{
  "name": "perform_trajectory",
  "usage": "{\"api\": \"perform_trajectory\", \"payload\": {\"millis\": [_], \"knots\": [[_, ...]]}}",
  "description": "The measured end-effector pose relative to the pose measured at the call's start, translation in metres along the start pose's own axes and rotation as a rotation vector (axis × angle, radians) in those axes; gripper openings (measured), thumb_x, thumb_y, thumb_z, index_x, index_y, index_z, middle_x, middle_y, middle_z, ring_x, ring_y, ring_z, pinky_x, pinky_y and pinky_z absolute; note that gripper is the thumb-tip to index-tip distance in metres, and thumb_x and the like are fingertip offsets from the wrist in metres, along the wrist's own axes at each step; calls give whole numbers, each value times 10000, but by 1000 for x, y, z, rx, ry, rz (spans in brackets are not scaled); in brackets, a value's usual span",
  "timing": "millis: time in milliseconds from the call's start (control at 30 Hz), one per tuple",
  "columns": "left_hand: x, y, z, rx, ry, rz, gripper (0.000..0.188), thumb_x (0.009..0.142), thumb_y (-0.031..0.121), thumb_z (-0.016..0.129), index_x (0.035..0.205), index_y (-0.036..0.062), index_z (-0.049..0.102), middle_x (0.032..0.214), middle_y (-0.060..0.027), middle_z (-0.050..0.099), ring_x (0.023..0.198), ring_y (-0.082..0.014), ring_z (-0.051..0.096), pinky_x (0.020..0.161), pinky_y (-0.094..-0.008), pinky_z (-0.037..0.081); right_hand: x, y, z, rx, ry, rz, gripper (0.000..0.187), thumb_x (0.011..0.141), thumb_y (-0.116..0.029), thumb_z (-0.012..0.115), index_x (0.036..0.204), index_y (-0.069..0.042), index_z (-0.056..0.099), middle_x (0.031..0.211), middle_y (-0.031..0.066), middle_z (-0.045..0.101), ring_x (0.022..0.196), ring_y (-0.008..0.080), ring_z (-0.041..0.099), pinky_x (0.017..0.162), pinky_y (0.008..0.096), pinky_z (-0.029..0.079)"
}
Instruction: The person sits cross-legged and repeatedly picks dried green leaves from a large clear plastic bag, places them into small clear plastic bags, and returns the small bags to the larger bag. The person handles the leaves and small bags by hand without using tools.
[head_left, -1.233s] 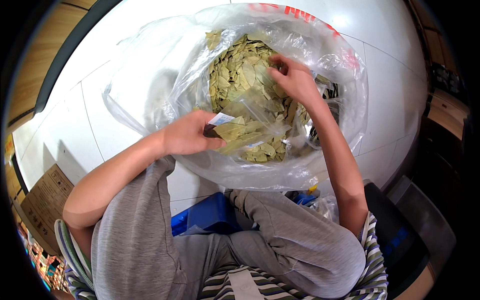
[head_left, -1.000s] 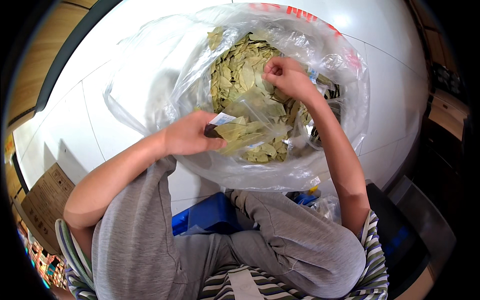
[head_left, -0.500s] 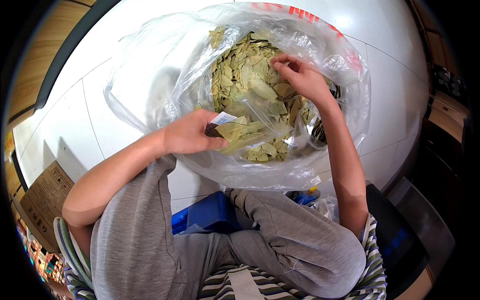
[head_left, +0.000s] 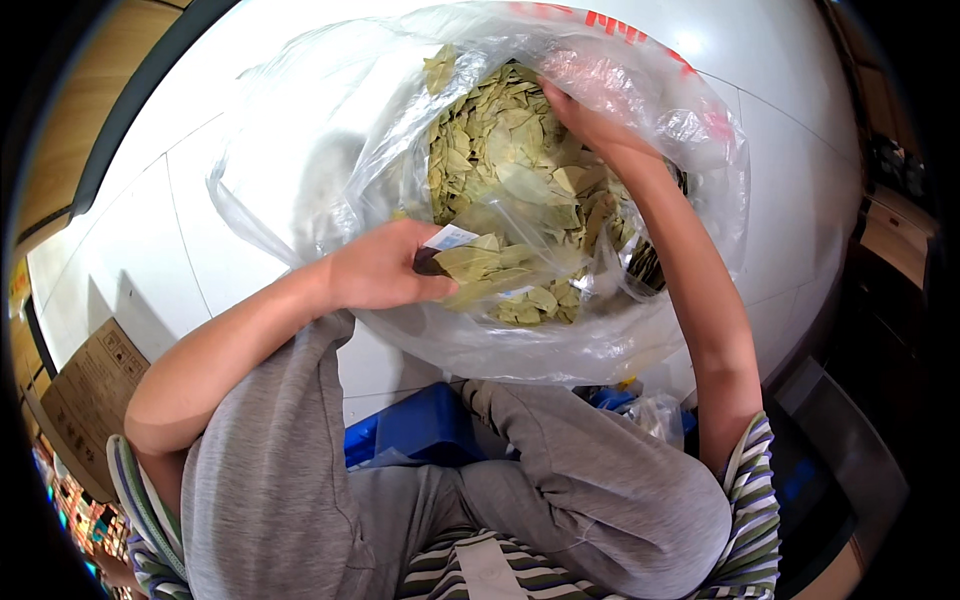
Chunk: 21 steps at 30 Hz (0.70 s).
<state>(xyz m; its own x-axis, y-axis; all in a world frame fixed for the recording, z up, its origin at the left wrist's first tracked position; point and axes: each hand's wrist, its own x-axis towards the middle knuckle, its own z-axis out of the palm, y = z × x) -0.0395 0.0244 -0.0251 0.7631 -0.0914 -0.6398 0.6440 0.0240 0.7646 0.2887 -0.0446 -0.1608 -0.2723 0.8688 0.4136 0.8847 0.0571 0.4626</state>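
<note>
Dried bay leaves (head_left: 485,135) fill a large clear plastic bag (head_left: 440,345) that lies open in front of me. My left hand (head_left: 380,265) is closed on the near left side of a small clear zip bag (head_left: 500,262) holding some bay leaves. A white and blue label (head_left: 448,238) shows by my left fingers, with a dark reddish patch below it. At the far side of the large bag, my right hand (head_left: 580,118) reaches down along the leaf pile. Its fingers are mostly hidden by the leaves and the plastic rim.
White floor tiles (head_left: 120,215) surround the bag. A blue plastic bin (head_left: 425,425) stands between my legs, with a crumpled clear bag (head_left: 655,415) by my right knee. A cardboard piece (head_left: 95,405) leans at the left, and dark furniture (head_left: 880,320) borders the right.
My right hand has moved farther away and deeper into the large bag, from over the leaves to its far edge. My left hand keeps its hold on the small zip bag.
</note>
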Motion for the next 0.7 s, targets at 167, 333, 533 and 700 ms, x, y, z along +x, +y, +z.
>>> {"api": "perform_trajectory", "payload": {"millis": [167, 333, 533, 700], "knots": [[-5, -12, 1, -49, 34, 61, 316, 891, 123, 702, 1178, 8, 635, 946, -58, 704, 828, -117, 603, 747, -299, 489, 39, -11, -71, 1191, -774, 812, 380, 939, -395, 605, 1166, -94, 655, 1075, 71, 685, 1006, 240, 644, 857, 376, 498], [1, -2, 1, 26, 11, 30, 318, 885, 131, 710, 1170, 13, 638, 936, -64, 704, 819, -118, 603, 748, -300, 491, 10, -15, -40, 840, -494, 837, 405, 934, -399, 626, 1228, -120, 636, 1170, 102, 674, 1059, 264, 632, 903, 387, 485], [2, -2, 4, -21, 36, 49, 324, 867, 138, 698, 1166, 22, 648, 923, -105, 720, 802, -163, 644, 772, -326, 504, 21, -14, -25, 495, -291, 249, 400, 934, -409, 620, 1227, -138, 637, 1198, 114, 659, 1098, 287, 612, 937, 402, 473], [0, -7, 4, -32, 33, 31, 322, 874, 128, 704, 1173, 25, 642, 904, -67, 707, 789, -127, 614, 743, -301, 494, 24, -14, -35, 809, -515, 373, 430, 943, -426, 591, 1262, -138, 612, 1235, 102, 639, 1153, 296, 583, 980, 415, 454]]}}
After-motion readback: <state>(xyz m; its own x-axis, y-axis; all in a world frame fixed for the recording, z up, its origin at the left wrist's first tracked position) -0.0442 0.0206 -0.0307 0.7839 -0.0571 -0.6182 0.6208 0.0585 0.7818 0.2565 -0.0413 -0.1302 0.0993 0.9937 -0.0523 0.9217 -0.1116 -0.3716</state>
